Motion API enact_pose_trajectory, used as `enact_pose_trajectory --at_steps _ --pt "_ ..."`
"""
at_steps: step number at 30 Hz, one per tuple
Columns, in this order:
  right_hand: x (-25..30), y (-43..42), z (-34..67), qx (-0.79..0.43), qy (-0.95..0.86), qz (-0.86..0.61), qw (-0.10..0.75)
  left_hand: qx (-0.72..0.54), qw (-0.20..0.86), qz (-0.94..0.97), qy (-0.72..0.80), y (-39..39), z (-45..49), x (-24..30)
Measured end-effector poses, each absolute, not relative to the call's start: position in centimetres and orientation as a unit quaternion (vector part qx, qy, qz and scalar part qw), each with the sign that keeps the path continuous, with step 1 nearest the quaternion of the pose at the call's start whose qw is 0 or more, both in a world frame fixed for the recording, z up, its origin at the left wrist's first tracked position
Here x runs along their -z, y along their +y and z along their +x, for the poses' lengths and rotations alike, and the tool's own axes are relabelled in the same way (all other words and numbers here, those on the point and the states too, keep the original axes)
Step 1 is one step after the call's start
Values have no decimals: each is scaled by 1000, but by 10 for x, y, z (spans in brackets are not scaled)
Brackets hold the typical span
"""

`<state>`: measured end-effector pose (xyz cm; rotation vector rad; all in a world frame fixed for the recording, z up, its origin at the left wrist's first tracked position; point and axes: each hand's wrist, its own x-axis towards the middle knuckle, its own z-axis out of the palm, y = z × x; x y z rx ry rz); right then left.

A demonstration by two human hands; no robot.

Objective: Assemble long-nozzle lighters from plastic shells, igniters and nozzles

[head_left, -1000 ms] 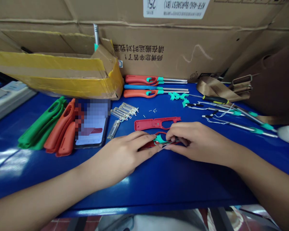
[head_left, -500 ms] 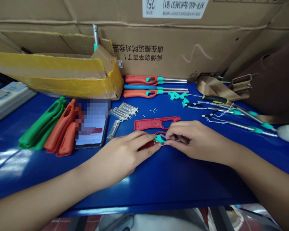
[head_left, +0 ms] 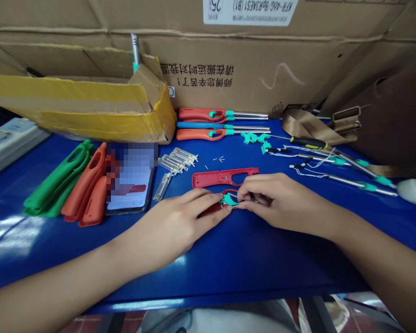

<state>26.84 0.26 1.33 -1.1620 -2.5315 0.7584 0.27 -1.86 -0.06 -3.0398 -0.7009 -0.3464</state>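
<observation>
One red shell, clasped in the left grip, seems light, stiff, best edge-held — right grip's hold, just beside, I cannot tell.

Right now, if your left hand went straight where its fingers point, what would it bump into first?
Probably the little teal piece, right by the left hand's fingertips. Just past it are the right hand's fingers, though exact depth is hard to tell.

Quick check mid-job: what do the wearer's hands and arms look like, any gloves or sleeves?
The left hand and right hand are ungloved, with no ring or watch visible. Left forearm and right forearm show no sleeve, cable or marking.
</observation>
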Motion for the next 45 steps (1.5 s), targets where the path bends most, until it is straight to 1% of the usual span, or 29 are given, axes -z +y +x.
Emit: enact_pose_trajectory --at_steps 18,26,34,39,45 --pt "-16 2 267 -260 -867 -409 114 96 0 -969 -228 -20 4 0" --pt "-16 2 267 -259 -865 -415 110 142 -3 -968 -205 -18 2 0" --pt "-15 2 267 -261 -863 -420 106 148 -9 -965 -215 -18 5 0" --pt "-14 1 267 -256 -866 -418 106 158 -82 -950 -257 -17 5 2" --pt "-15 1 267 -258 -868 -413 102 259 -239 -880 -320 -14 12 4"
